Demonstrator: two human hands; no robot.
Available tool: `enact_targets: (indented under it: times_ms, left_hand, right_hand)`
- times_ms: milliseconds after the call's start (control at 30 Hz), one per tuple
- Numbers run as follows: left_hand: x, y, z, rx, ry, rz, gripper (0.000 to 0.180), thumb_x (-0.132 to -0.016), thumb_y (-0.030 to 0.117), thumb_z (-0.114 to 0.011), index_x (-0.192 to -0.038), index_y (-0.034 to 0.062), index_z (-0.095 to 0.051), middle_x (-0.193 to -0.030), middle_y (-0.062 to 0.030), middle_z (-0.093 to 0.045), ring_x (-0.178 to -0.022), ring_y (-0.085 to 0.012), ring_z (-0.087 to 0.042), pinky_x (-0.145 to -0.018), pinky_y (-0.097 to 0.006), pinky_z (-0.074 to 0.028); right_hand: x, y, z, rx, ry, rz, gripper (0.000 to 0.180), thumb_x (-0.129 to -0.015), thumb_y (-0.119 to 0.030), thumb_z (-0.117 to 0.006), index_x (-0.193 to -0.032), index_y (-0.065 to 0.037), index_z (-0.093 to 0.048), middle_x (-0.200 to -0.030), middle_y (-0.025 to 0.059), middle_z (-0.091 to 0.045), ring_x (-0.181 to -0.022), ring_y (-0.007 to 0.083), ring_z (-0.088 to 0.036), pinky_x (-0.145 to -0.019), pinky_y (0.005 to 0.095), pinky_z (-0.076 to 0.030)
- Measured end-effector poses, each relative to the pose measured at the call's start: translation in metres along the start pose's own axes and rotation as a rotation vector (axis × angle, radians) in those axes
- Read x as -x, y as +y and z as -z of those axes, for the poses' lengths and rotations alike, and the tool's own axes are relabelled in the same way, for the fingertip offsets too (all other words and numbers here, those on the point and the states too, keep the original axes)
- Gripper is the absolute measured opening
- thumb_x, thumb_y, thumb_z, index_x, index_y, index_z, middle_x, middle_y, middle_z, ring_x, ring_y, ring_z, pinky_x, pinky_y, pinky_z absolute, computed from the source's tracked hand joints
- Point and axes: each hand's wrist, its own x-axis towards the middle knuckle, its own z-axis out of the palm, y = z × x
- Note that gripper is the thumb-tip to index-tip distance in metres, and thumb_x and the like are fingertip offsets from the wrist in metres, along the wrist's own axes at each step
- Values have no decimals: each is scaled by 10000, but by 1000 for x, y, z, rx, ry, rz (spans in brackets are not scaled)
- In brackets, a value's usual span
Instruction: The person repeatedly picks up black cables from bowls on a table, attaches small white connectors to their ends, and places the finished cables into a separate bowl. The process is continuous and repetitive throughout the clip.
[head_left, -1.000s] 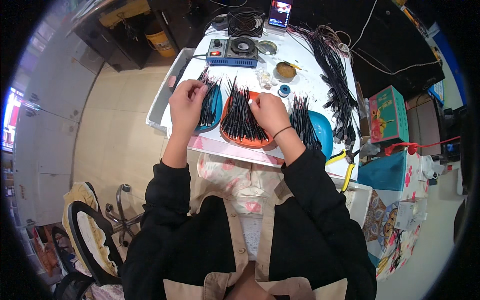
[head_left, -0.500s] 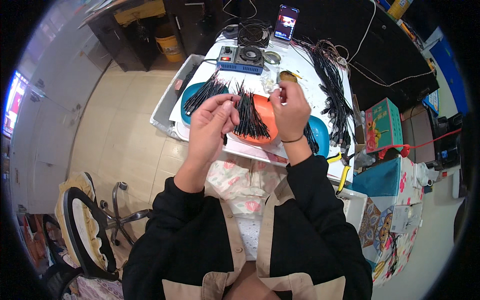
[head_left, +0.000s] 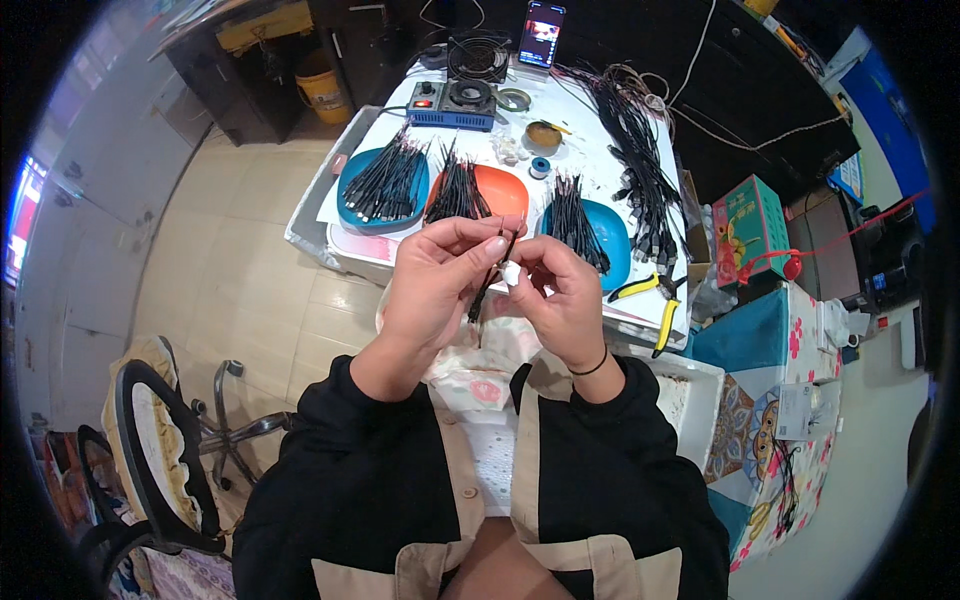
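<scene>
Both my hands meet above the table's near edge. My left hand (head_left: 445, 275) pinches a short thin black cable (head_left: 484, 295) between thumb and fingers, its wire end up and its connector end hanging below. My right hand (head_left: 560, 295) is closed by the same cable's upper part, its fingertips touching or nearly touching the left ones. A small white piece (head_left: 511, 273) shows at the right thumb tip; whether it is held or wrapped on, I cannot tell. Beyond lie similar black cables (head_left: 386, 178) in a blue tray (head_left: 347, 210), others in an orange tray (head_left: 505, 190) and a right blue tray (head_left: 615, 232).
Yellow-handled pliers (head_left: 664, 300) lie at the table's right edge, near a bundle of long black cables (head_left: 640, 170). Farther back stand a blue box with a knob (head_left: 450, 110), a fan (head_left: 478, 58), a phone (head_left: 541, 38), a solder spool (head_left: 540, 167) and a round tin (head_left: 543, 134).
My right hand has come back from the white bits on the table and joined my left. Both hands are now lower and together at the cable. The view has shifted slightly.
</scene>
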Motion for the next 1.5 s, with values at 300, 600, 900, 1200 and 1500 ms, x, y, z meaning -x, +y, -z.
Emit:
enact_targets:
  times_ms: [300, 600, 900, 1200, 1500]
  left_hand:
    - [6, -2, -7, -9, -43, 99, 166, -871, -42, -608, -1033, -38, -643, -1112, -166, -646, -939, -161, -641, -779, -257, -544]
    - [5, -13, -8, -160, -2, -38, 164, -850, -39, -643, -1013, -57, -638, -976, -147, -680, -881, -164, -666, -761, -260, -549]
    - [10, -13, -3, -200, -6, 0, 139, -860, -17, -639, -993, -50, -616, -888, -121, -680, -776, -141, -661, -673, -240, -546]
    - [14, -13, -1, 142, -120, 227, 138, -882, 10, -614, -1011, -41, -603, -838, -123, -663, -657, -128, -608, -599, -228, -490]
    - [10, -2, 11, 132, -330, 454, 133, -883, 27, -608, -990, -52, -604, -797, -132, -655, -583, -104, -567, -511, -197, -426]
  right_hand:
    - [7, -4, 11, 246, -1, 138, 137, -768, 14, -618, -901, -17, -598, -758, 68, -574, -593, 115, -533, -524, 217, -408]
    - [3, -24, 29, 218, 129, 48, 124, -775, 10, -664, -895, -17, -644, -785, 52, -616, -622, 95, -574, -486, 215, -381]
    - [-4, -27, 19, 229, 132, 66, 74, -782, -4, -689, -846, -1, -651, -757, 49, -619, -583, 89, -550, -489, 222, -391]
    - [3, -5, 13, -816, 7, -361, 203, -849, -30, -639, -1033, 5, -558, -935, 71, -617, -769, 100, -610, -681, 219, -506]
    - [-6, -3, 34, -708, -258, -361, 170, -855, -38, -658, -1007, 1, -591, -971, 49, -618, -873, 104, -612, -762, 237, -535]
